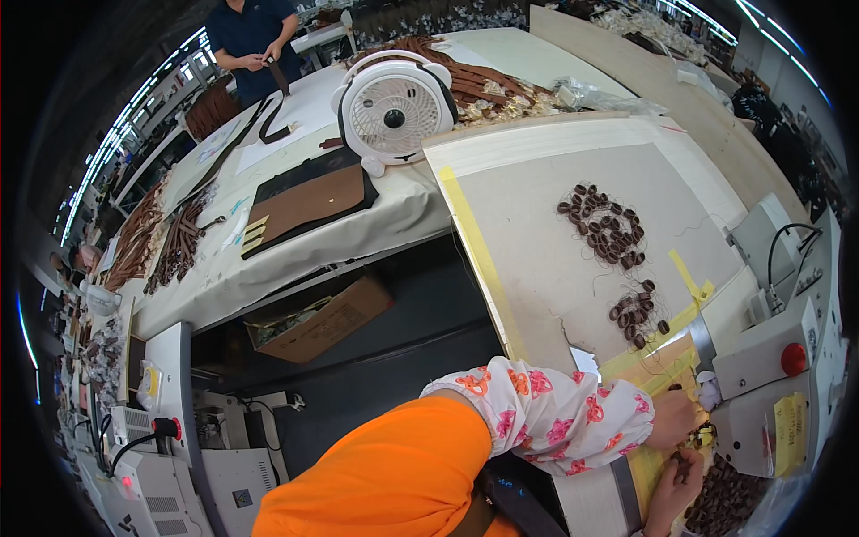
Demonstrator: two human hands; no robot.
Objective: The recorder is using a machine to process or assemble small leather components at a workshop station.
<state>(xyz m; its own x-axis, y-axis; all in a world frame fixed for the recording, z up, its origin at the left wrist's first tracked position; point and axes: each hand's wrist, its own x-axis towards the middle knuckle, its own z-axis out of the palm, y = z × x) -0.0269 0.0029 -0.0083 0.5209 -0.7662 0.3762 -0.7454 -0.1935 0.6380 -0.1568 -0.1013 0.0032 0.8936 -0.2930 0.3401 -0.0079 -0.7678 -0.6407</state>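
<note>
My left hand (673, 419), at the end of a white floral sleeve cover (573, 416), reaches to the small metal working head (702, 436) of a sewing machine (769, 358). Its fingertips are partly hidden, so their grip does not show. Just below, my right hand (676, 494) has thumb and fingers closed on a small dark brown loop (684, 458). Beside it lies a heap of similar dark brown pieces (729, 497) in a clear plastic bag. Yellow tape (644, 470) covers the surface under both hands.
More brown loops (613, 228) with loose threads lie on the grey board (528, 233). A white fan (394, 116) stands beyond. A red button (793, 359) sits on the machine. Brown straps (483, 85) cover the far table, where another person (255, 45) handles a dark strip.
</note>
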